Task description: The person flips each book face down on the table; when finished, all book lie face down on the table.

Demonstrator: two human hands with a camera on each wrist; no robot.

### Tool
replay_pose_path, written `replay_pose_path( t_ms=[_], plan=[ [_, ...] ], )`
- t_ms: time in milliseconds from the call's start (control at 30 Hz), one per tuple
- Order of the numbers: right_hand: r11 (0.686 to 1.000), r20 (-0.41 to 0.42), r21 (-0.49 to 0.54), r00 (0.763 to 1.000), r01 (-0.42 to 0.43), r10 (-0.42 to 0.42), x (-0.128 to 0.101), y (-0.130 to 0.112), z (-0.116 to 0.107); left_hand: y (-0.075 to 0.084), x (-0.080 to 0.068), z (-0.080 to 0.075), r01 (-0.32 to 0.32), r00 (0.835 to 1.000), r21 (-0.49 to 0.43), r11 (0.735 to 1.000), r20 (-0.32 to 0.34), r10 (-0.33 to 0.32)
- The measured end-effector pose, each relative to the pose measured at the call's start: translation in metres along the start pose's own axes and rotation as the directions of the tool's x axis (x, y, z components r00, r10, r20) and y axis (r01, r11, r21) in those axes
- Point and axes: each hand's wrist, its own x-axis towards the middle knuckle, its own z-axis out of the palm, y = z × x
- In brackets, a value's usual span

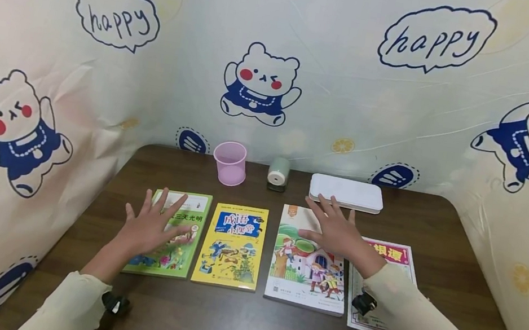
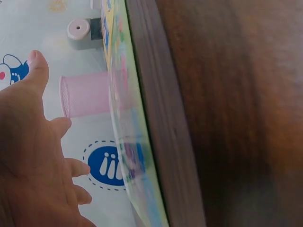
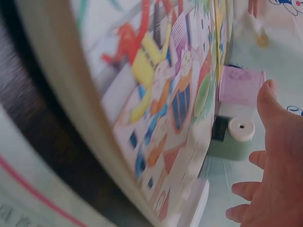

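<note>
My left hand [image 1: 149, 230] hovers with fingers spread over a green book [image 1: 179, 258] at the left of the row. In the left wrist view, a gap shows between that hand [image 2: 28, 156] and the book's cover [image 2: 130, 113]. Over the thick white illustrated book [image 1: 288, 282] my right hand [image 1: 336, 233] is held with its fingers spread, and nothing is in it. The right wrist view shows this hand [image 3: 279, 161] above the cover [image 3: 161, 94]. Between the two lies a yellow book [image 1: 229, 262]. A booklet with a pink border [image 1: 377, 321] lies partly under the right forearm.
Along the back of the brown table [image 1: 220, 324] stand a pink mesh cup [image 1: 231, 168], a green pencil sharpener [image 1: 278, 174] and a flat white case [image 1: 346, 191]. A printed cloth [image 1: 336, 96] hangs behind and at both sides.
</note>
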Motion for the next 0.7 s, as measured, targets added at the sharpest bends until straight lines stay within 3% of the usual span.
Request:
replay_pose_path(
  t_ms=[367,700],
  plan=[
    [0.999,0.026,0.005,0.999,0.047,-0.047,0.01,-0.021,0.002,-0.016,-0.013,0.007,0.025,1.0,-0.012,1.0,0.01,-0.025],
    [0.994,0.071,0.007,0.991,0.11,-0.11,0.022,-0.039,0.012,-0.032,-0.032,0.011,0.023,0.999,-0.076,0.997,0.046,-0.019]
  ],
)
